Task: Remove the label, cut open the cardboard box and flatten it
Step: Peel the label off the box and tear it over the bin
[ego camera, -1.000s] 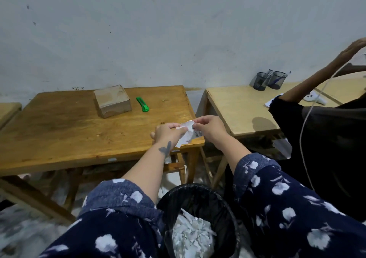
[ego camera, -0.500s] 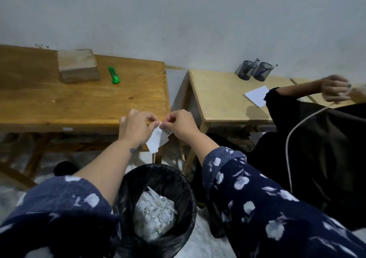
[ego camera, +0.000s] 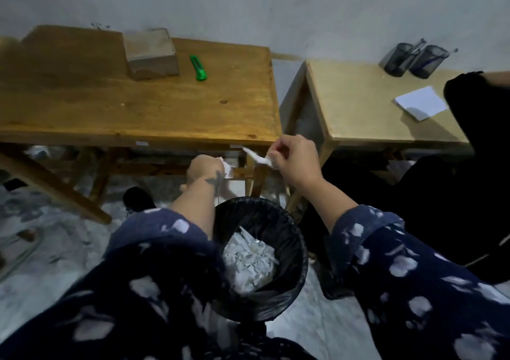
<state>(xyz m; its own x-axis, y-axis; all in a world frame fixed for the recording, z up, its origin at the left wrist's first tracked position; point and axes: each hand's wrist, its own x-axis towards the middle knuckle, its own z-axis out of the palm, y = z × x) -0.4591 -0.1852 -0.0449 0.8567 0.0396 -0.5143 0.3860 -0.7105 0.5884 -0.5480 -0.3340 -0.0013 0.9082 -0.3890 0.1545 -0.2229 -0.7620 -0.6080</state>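
Note:
A small brown cardboard box (ego camera: 150, 53) stands closed at the back of the wooden table (ego camera: 110, 111). A green utility knife (ego camera: 198, 67) lies just to its right. Below the table's front edge, my left hand (ego camera: 205, 170) pinches one white scrap of the label (ego camera: 226, 167). My right hand (ego camera: 294, 158) holds another white strip of the label (ego camera: 255, 156). The two pieces are apart. Both hands hover above a black bin (ego camera: 287, 238).
The black-lined bin between my knees holds several white paper scraps (ego camera: 249, 260). A lighter table (ego camera: 358, 116) on the right carries two mesh pen cups (ego camera: 414, 60) and white paper (ego camera: 420, 102). A person in black (ego camera: 474, 149) sits at the right edge.
The label was one piece between both hands; now it is torn and my hands have pulled apart, each with a piece. The camera has tilted down toward the bin.

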